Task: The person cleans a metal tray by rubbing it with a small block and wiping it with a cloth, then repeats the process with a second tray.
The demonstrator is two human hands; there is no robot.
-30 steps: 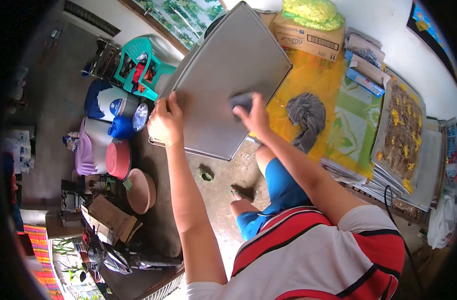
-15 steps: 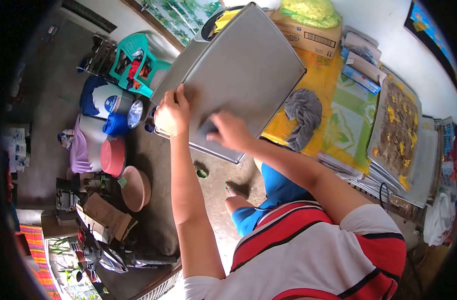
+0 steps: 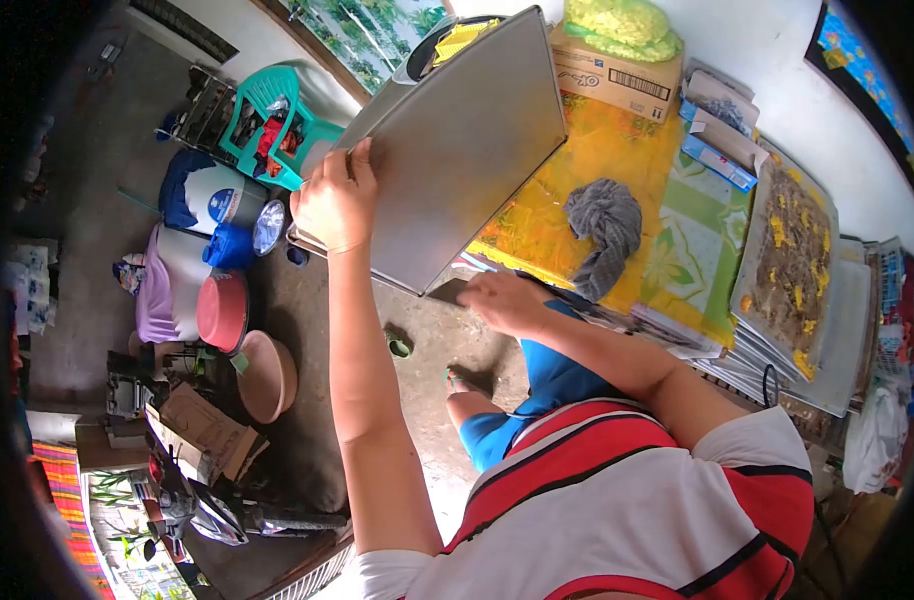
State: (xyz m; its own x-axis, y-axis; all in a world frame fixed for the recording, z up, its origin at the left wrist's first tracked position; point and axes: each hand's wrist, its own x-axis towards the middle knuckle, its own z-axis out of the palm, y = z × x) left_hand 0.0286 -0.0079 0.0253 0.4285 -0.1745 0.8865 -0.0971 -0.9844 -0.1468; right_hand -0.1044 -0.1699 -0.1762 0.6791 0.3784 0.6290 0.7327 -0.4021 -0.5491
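Note:
A large flat metal tray (image 3: 457,150) is held up on a tilt over the table's left side. My left hand (image 3: 337,195) is closed on its near left edge, with the thumb side over the flat face. Just off the tray's lower corner is my right hand (image 3: 505,303), its fingers bent round a dark flat piece (image 3: 447,291) whose kind I cannot make out. A twisted grey cloth (image 3: 607,235) lies on the yellow table cover (image 3: 537,215), beyond my right hand.
At the back of the table stand a cardboard box (image 3: 617,80) and a blue-white carton (image 3: 717,160). To the right, a crusted tray (image 3: 789,260) tops a stack of trays. Left on the floor are a green chair (image 3: 277,115), a pink basin (image 3: 267,375) and tubs.
My right hand has come off the tray's face, down and to the right, with the dark piece. The tray has turned and shifted left, along with my left hand.

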